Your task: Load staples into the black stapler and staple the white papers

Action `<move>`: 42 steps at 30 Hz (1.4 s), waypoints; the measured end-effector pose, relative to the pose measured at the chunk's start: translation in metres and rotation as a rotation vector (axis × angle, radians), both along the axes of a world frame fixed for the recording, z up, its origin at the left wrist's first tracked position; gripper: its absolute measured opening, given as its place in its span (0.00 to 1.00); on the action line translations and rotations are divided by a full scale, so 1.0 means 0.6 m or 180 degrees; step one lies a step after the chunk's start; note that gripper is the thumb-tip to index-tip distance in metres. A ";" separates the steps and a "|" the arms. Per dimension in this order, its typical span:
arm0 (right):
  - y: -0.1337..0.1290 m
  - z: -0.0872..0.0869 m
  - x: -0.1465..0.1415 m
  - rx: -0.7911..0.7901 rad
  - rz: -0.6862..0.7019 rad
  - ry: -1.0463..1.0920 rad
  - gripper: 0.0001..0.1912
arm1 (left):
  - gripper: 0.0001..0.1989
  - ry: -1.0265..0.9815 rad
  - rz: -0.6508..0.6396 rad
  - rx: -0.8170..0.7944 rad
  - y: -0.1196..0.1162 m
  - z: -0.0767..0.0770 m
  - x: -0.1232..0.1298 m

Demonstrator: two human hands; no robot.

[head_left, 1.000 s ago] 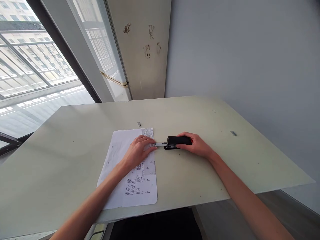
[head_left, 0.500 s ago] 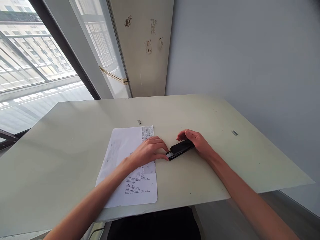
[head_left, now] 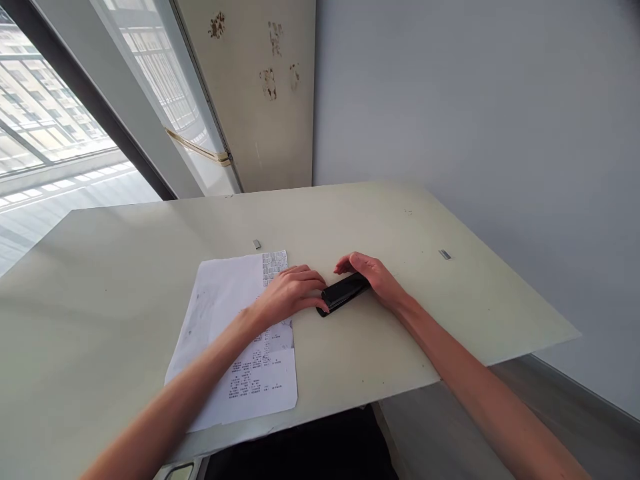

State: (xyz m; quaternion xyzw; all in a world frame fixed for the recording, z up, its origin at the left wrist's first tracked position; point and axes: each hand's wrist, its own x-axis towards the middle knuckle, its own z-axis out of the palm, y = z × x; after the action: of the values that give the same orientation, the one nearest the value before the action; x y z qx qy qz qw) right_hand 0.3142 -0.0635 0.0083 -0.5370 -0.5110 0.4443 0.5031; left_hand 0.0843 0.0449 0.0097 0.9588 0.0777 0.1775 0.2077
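Stapler seems best steadied evenly: left hand pinches its front, right hand cups its rear, fingers loosely open.

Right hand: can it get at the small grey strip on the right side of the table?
Probably yes. Only bare tabletop shows between the right hand and the small grey strip. The hand is at the black stapler, so it would likely have to leave that first.

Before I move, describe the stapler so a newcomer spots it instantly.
On the pale table, find the paper. Right of it, between the left hand and right hand, lies the stapler. It is long and black; the paper is flat and white.
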 end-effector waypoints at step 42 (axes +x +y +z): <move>-0.024 0.016 -0.038 -0.0260 0.0887 -0.1825 0.22 | 0.19 -0.0260 0.2455 -0.0792 0.045 -0.032 -0.118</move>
State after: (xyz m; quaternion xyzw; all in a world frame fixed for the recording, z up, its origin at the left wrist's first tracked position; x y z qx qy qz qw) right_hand 0.2915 -0.0777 0.0180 -0.5849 -0.6823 0.3596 0.2509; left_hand 0.0136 0.0720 -0.0097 0.8190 0.4442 0.2696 0.2432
